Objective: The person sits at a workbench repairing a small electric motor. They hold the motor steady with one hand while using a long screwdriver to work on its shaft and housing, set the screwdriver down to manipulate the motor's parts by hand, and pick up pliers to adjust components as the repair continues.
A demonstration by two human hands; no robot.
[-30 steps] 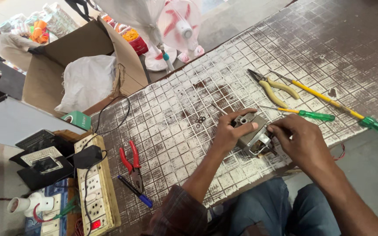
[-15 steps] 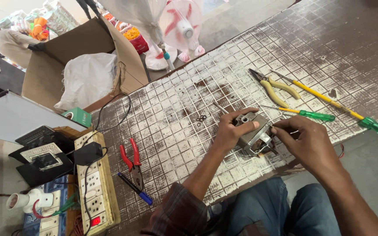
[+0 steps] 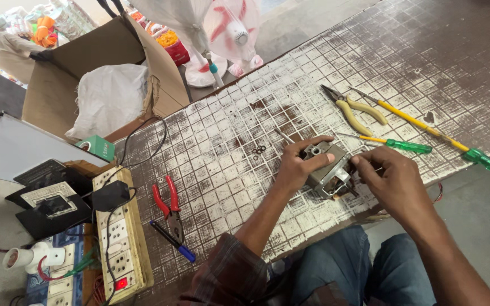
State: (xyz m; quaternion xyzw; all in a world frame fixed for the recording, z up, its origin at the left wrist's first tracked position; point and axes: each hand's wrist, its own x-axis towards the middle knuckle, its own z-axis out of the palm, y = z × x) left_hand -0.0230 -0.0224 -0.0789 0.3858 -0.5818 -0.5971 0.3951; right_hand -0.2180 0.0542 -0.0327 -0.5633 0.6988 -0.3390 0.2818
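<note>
A small grey metal motor [image 3: 325, 164] rests at the near edge of the tiled worktop [image 3: 228, 141]. My left hand [image 3: 300, 164] grips its left side, thumb over the top. My right hand [image 3: 389, 181] pinches at its right end, where a metal bracket and thin wires show. Several small dark washers [image 3: 259, 151] lie just left of my left hand. Beyond the motor lie yellow-handled pliers [image 3: 355, 109], a short green-handled screwdriver [image 3: 392, 144] and a long yellow screwdriver with a green handle [image 3: 443, 139].
Red-handled pliers [image 3: 168, 205] and a blue pen [image 3: 172, 240] lie at the left. A power strip [image 3: 121, 232] with a black adapter and a lit red switch sits at the table's left edge. Behind stand a cardboard box [image 3: 92, 68] with a white bag and a small fan [image 3: 228, 34].
Both hands stay on the motor, with only small finger shifts at its right end. The view has shifted slightly.
</note>
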